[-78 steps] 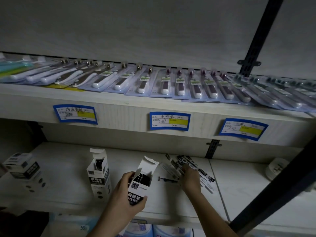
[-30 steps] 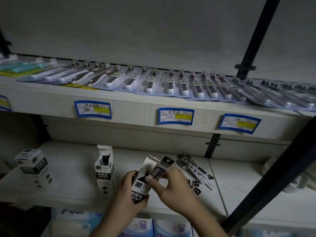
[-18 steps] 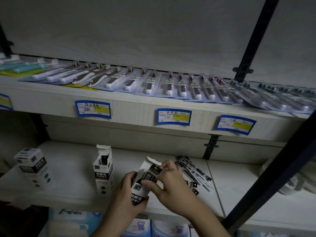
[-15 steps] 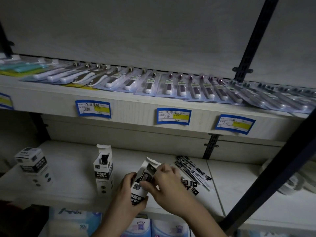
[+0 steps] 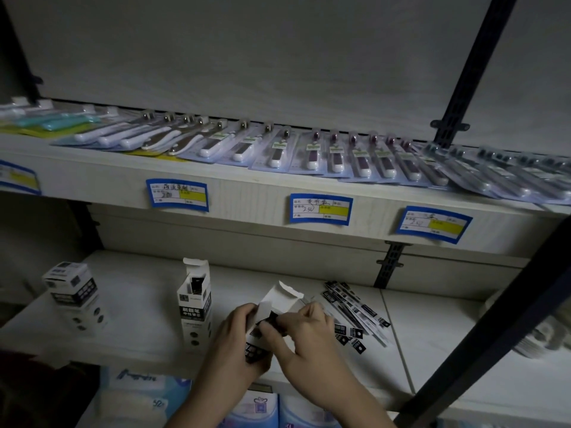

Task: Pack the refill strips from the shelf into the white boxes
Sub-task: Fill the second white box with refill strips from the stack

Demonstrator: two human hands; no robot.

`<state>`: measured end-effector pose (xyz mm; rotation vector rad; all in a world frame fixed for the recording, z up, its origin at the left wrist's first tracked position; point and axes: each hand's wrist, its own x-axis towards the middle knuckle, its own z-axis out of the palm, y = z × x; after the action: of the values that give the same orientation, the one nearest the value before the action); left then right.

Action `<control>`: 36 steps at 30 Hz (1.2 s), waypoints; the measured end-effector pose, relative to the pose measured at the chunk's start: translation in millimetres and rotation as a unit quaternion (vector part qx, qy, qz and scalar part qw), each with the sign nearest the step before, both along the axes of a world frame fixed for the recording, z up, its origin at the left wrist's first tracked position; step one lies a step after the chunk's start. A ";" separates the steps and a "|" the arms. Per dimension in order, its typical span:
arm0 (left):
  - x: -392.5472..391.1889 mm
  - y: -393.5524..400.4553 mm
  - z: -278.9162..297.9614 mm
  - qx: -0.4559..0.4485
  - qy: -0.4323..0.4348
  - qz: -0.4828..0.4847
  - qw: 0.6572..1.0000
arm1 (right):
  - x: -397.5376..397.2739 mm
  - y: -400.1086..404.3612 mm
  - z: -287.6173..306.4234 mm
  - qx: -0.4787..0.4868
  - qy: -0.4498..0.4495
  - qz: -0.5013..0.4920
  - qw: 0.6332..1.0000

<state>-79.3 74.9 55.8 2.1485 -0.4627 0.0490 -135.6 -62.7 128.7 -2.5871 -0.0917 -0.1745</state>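
My left hand grips a small white box with its top flap open, tilted over the lower shelf. My right hand pinches the black top of a refill strip at the box's mouth; most of the strip is down inside. More refill strips lie fanned out on the shelf just right of my right hand. A second white box stands upright and open to the left, with dark strips showing inside. A third white box, shut, stands at far left.
The upper shelf carries a row of blister-packed pens and blue price labels on its front edge. A dark diagonal post crosses at right. Blue-and-white packages sit below the lower shelf edge.
My right hand took a strip from the pile, brought it to the box held in my left hand and pushed it down into the opening; now only its top shows.
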 end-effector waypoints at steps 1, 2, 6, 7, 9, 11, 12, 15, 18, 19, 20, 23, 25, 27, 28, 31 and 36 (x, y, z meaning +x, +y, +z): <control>0.2 -0.1 0.7 0.007 -0.001 0.005 1.000 | 0.9 1.9 -3.6 -0.006 0.006 0.002 1.000; 0.0 -0.8 1.1 0.014 -0.004 0.010 1.000 | 2.3 3.0 -6.9 -0.010 0.017 0.001 1.000; -3.2 -5.4 1.7 0.007 0.006 0.025 1.000 | 5.7 1.5 -9.0 0.021 0.072 0.004 0.997; -3.1 -6.9 2.9 0.002 0.009 0.024 1.000 | 5.1 0.2 -9.6 0.033 0.062 0.007 0.998; -1.0 -9.5 3.1 -0.009 0.002 0.018 1.000 | 1.9 -2.7 -10.7 0.054 0.022 -0.003 0.998; -0.8 -11.4 5.0 -0.005 0.003 0.014 1.000 | -0.7 -5.3 -8.9 0.083 -0.015 -0.019 0.996; -1.6 -12.4 5.8 -0.007 0.004 0.014 1.000 | -2.0 -6.4 -6.7 0.087 -0.025 -0.021 0.996; -4.9 -16.0 10.1 -0.023 -0.011 0.006 1.000 | -4.2 -6.9 0.2 0.070 -0.019 -0.010 0.997; -7.1 -19.9 16.3 -0.018 -0.034 -0.004 0.999 | -3.5 -2.6 -0.7 0.051 -0.014 -0.018 0.998; -6.9 -20.5 17.3 -0.016 -0.036 -0.007 0.999 | -2.9 -1.7 -1.8 0.048 -0.015 -0.019 0.999; -7.0 -21.1 19.0 -0.017 -0.035 -0.010 0.999 | -2.0 -1.8 -3.7 0.050 -0.015 -0.018 0.998; -5.3 -19.6 17.7 -0.033 -0.013 -0.020 0.999 | -0.6 -4.2 -3.9 0.055 -0.014 -0.014 0.998; -1.6 -17.6 12.8 -0.029 0.001 -0.028 0.999 | -1.3 -6.8 -1.4 0.050 -0.031 -0.011 0.998; 2.2 -15.2 8.4 -0.018 0.011 -0.026 0.999 | -3.4 -9.7 3.4 0.037 -0.060 -0.011 0.997; 3.4 -14.5 7.2 -0.013 0.014 -0.021 1.000 | -4.7 -12.6 5.7 0.036 -0.075 -0.012 0.996; 8.3 -13.5 1.8 -0.017 0.017 -0.004 1.000 | -4.0 -29.9 7.6 0.057 -0.110 -0.024 0.992; 10.9 -8.4 1.3 -0.025 0.018 0.003 1.000 | 33.3 -87.4 -29.2 0.078 -0.133 -0.161 0.975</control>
<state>-68.5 66.5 57.2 2.0974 -0.4304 0.0250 -102.3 -150.1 99.5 -2.3926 0.2379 -0.6211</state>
